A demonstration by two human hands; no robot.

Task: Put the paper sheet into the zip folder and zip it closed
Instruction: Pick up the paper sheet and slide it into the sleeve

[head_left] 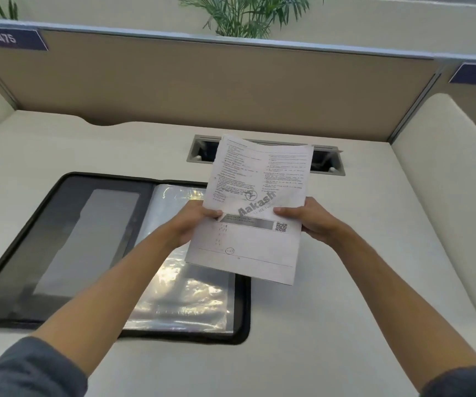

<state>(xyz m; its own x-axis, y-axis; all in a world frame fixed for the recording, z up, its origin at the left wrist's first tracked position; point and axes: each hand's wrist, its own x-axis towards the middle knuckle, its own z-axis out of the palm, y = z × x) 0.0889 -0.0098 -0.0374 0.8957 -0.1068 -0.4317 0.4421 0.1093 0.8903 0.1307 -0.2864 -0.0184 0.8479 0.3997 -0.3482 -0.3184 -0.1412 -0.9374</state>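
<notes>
Head view: you hold the paper sheet (pixel 255 207) up in the air with both hands. Your left hand (pixel 192 224) pinches its left edge, with the thumb on top and the other fingers hidden behind the page. Your right hand (pixel 307 220) pinches the right edge the same way. Both grips are closed tight on the sheet.

The zip folder (pixel 93 247) lies wide open on the desk (pixel 345 282), at about 8 o'clock from the sheet. The sheet hangs over the folder's right half, where the shiny plastic sleeves (pixel 185 293) are. It is not inside yet.

Here is what could go wrong. The top of the sheet already bends a little, so if you push it in fast, a corner may catch on a sleeve's edge and fold. The sleeves are floppy and stick together, so the sheet may slide on top and not go inside. If part of the page pokes past the black rim, the zip may bite it and tear it. The cable slot (pixel 265 154) sits at 12 o'clock, right behind the sheet, so a dropped page could slip toward that hole.
</notes>
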